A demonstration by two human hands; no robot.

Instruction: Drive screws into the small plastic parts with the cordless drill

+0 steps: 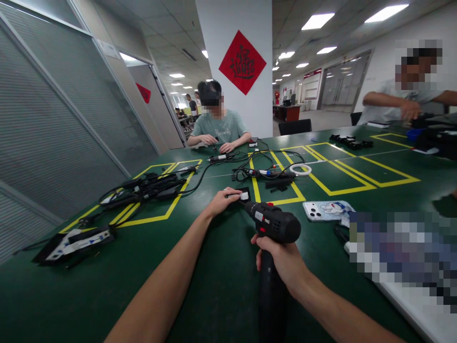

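Note:
My right hand (280, 255) is wrapped round the handle of a black cordless drill (276, 223) with red buttons. The drill's nose points forward and left, close to a small flat black part (246, 191) with a white piece on it. On the green table, my left hand (222, 201) pins this part, its fingers closed at the near left side. Whether the drill tip touches the part I cannot tell. Behind it lie a black tool handle (276, 183) and a pen-shaped electric screwdriver (264, 173) with a cable.
Black cables and adapters (153, 186) lie heaped at the left, with a black-and-white strip (78, 243) nearer. A phone (326, 210) and a blurred-out laptop-like object (403, 295) lie at right. A white ring (300, 169) sits among yellow tape outlines. Two people work across the table.

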